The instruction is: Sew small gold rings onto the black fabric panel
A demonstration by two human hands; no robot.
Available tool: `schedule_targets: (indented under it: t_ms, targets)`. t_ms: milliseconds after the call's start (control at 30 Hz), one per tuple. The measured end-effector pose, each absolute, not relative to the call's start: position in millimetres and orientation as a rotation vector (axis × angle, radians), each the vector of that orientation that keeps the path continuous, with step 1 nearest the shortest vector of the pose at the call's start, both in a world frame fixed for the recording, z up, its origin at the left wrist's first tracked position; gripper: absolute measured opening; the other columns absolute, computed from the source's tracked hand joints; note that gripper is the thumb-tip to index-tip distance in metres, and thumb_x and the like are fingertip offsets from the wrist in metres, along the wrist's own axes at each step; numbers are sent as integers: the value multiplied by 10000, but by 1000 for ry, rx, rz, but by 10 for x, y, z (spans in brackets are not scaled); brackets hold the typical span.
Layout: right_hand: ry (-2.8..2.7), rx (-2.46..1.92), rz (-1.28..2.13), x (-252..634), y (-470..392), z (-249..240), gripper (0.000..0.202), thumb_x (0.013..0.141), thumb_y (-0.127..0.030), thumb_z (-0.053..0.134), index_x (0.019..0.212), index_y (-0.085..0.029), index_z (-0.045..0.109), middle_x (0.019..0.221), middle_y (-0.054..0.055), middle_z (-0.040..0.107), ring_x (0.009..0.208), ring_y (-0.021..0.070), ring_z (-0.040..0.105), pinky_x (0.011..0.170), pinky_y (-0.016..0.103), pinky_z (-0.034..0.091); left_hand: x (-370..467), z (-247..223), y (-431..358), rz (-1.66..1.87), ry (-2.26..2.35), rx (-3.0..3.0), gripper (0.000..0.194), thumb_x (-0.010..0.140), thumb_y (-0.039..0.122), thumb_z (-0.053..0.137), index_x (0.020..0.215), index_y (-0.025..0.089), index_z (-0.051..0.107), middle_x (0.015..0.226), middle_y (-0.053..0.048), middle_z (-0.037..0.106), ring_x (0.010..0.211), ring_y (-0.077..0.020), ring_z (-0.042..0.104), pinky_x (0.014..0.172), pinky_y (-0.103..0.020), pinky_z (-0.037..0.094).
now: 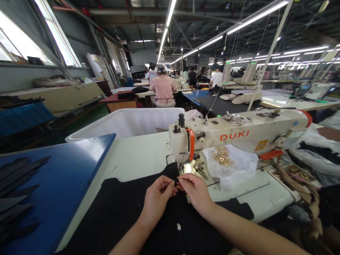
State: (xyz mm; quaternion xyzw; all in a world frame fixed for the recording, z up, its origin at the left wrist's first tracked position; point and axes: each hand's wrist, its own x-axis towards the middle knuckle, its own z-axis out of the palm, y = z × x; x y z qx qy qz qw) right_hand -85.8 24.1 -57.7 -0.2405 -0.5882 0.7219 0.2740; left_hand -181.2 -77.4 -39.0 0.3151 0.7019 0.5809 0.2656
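Now black fabric (119, 198) lies before the sewing machine (209, 134); over it your left hand (158, 196) and right hand (196, 193) angle inward, each pinched together, on what I can't tell. Below the machine's arm, white wrapping (243, 161) cradles gold-coloured pieces (222, 156); behind the machine, a white tub (148, 122).

Reference unit: one DUKI sewing machine (233, 129). In front of the machine: two hands, namely one left hand (156, 196) and one right hand (196, 193), and at least one black fabric panel (122, 202). Beside the machine's near face: one white sheet (243, 164) with one pile of gold-coloured metal pieces (222, 156); overlap prevents a piece count. Left of the machine: one blue tabletop (79, 170), several dark strips (21, 179), exact number unclear. Behind the machine: two thread cones (249, 73), one white bin (148, 120), one person in a pink top (162, 89).
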Motion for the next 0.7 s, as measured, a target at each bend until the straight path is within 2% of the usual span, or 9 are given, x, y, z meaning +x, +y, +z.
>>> schedule_targets:
  t_ms: [233, 567, 700]
  targets:
    - [-1929, -589, 1529, -820, 246, -527, 61, 740, -251, 526, 765, -195, 525, 641, -20, 561, 555, 116, 531, 545, 237, 435, -1819, -422, -789, 1521, 1833, 880, 240, 769, 405, 579, 730, 175, 525, 632, -15, 639, 586, -150, 589, 590, -275, 480]
    - [-2195, -563, 1210, -826, 303, -532, 80, 804, -223, 476, 808, -193, 549, 664, -13, 573, 572, 113, 523, 565, 222, 404, -1830, -370, -778, 1468, 1772, 895, 246, 777, 414, 564, 735, 177, 516, 643, -19, 632, 588, -152, 580, 578, -277, 460]
    - [-2193, -463, 1255, -792, 278, -481, 126, 846, -226, 462, 847, -199, 585, 723, -4, 595, 664, 122, 553, 650, 234, 423, -1880, -393, -769, 1481, 1715, 876, 256, 768, 427, 568, 765, 179, 506, 649, -19, 634, 595, -155, 584, 580, -275, 453]
